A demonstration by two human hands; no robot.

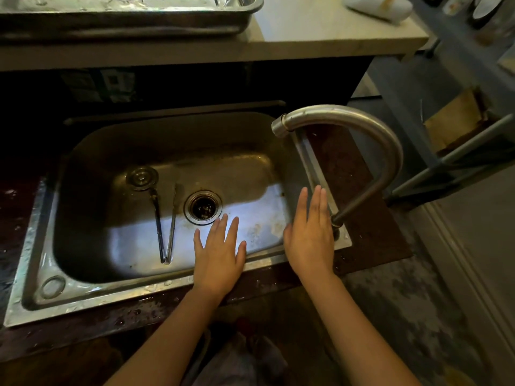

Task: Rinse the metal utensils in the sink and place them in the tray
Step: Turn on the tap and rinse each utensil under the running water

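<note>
A steel sink point(83, 280) fills the middle of the view. On its floor, left of the drain point(203, 207), lie metal tongs point(166, 227) and a round-headed metal utensil point(142, 178) whose handle runs toward me. My left hand point(220, 254) hovers flat with fingers spread over the sink's near edge, just right of the tongs. My right hand point(309, 232) is flat and empty at the sink's right rim, beside the faucet base. A metal tray point(133, 20) sits on the raised counter at the top left.
The curved faucet point(362, 126) arches over the sink's right side; no water runs from it. A pale counter point(320, 26) holds a white object point(379, 6) at the top right. A grey metal rack point(457, 154) stands to the right. The dark countertop around the sink is wet.
</note>
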